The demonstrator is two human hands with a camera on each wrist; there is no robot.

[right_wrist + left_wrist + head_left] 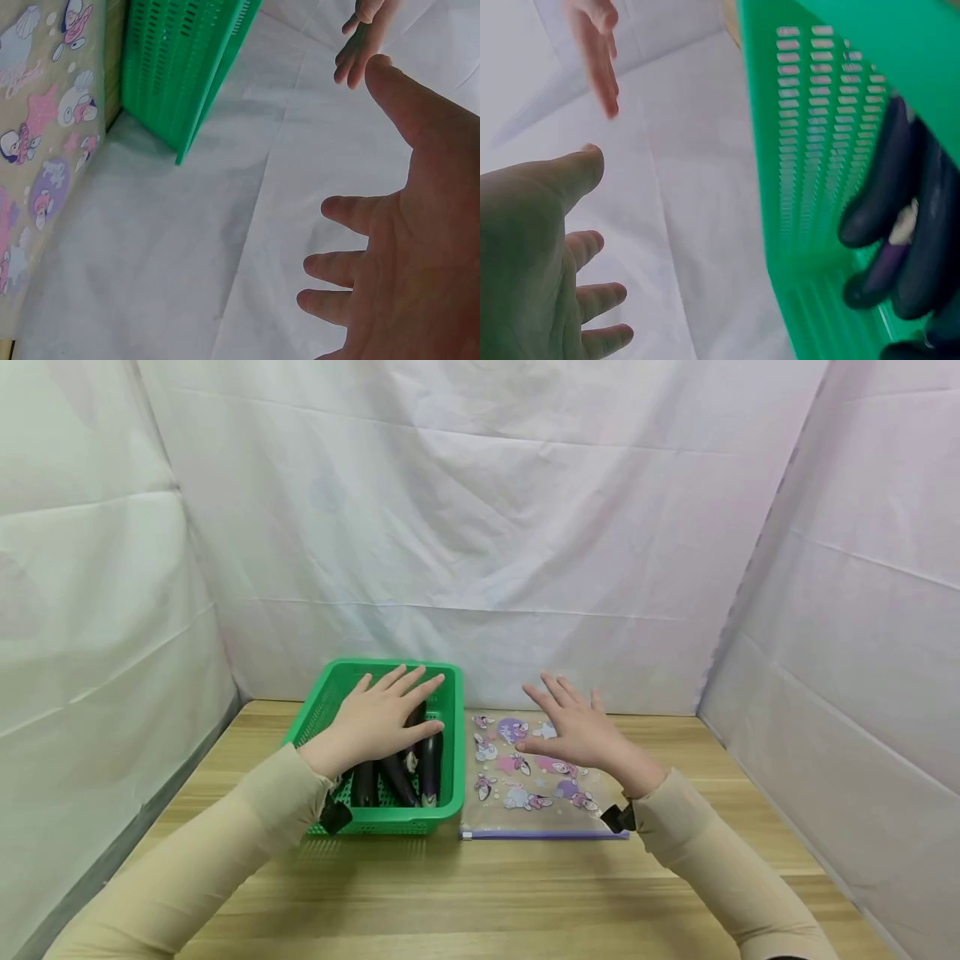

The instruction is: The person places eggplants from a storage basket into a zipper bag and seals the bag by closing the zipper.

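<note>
My left hand (382,720) is held above a green plastic basket (452,760), fingers spread and holding nothing. Inside the basket lie several dark purple eggplants (431,768); the hand hides part of them in the head view, while the left wrist view shows some eggplants (881,180) against the slotted wall. My right hand (581,737), also spread and with nothing in it, hovers over a clear zip bag (495,814) printed with pink and purple cartoon figures. The bag lies flat beside the basket, its purple slider strip (547,835) toward me.
Basket and bag rest on a wood-grain table (465,902). White cloth (480,527) hangs behind the table and along both sides. Each wrist carries a black strap mount (335,815).
</note>
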